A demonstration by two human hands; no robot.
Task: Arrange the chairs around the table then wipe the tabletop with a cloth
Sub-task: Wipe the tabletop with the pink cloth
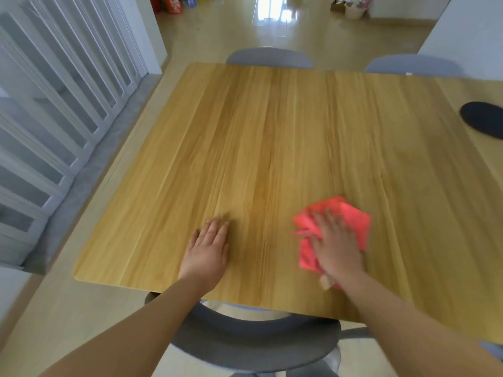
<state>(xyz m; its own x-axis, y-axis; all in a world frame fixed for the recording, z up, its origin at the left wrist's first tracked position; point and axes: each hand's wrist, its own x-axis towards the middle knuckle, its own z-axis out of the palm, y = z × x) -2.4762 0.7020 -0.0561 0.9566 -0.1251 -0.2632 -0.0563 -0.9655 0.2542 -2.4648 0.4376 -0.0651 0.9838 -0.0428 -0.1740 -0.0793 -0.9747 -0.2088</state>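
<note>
Cloth (pixel 353 217), pink and folded, lies at the near right of the worktop (pixel 272 131) under my right hand (pixel 336 246). That grip is wide, its flat fingers pressing the cloth down. My left hand (pixel 209 246) rests flat and wide further left. I judge the cloth soft, light and apt to bunch, so a flat palm on its middle suits it.

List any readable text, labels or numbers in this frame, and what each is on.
No text can be read.
Orange bag on the far floor: white mark, too blurred to read.
Beige tag on the pink cloth: blurred, nothing legible.
Wooden tabletop and grey chairs: no writing visible.
</note>
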